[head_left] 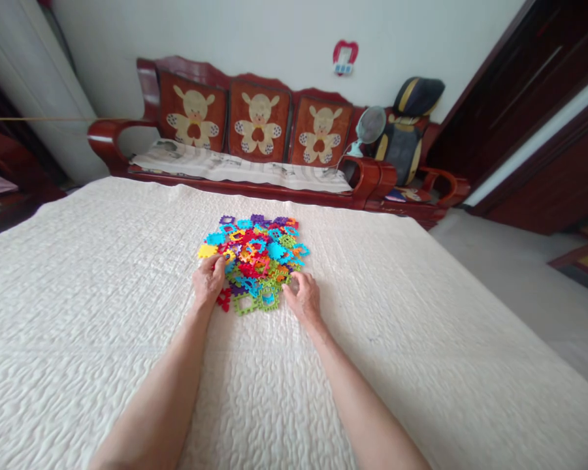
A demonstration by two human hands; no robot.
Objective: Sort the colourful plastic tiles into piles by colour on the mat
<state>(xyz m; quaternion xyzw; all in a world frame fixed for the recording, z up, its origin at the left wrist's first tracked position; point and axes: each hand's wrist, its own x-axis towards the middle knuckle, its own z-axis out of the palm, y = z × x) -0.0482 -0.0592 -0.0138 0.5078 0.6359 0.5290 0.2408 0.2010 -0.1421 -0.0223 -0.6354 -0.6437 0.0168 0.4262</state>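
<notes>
White quilted cover (262, 398) bears a bright heap of toothed pieces (257, 251)

Pale wall (274, 32) fills the background, with dark red woodwork (524, 98) along the right. Nearly all the foreground belongs to the white quilted cover, its stitching wavy throughout. Beyond its far edge stands a long reddish wooden sofa (247, 192), with a wooden armchair (455, 186) at its right end. Three brown cushions (261, 114) line the sofa's back (each shows a cream-coloured animal with a heart on its belly). A pale fan (371, 124) shows between sofa and armchair.

Midway across the cover lies the heap, flat pieces in blue, red, green, yellow, orange and purple, overlapping one another, many with open centres. Two bare hands flank it. At the near left edge, the left hand (208, 277) has its fingers bent inward, just beside a yellow piece (207, 250); I cannot tell whether it grasps anything. At the near right edge, the right hand (302, 295) curls loosely next to green pieces, its grip likewise unclear.

Smallest of all, a red piece (223, 299) sits near the left wrist.
</notes>
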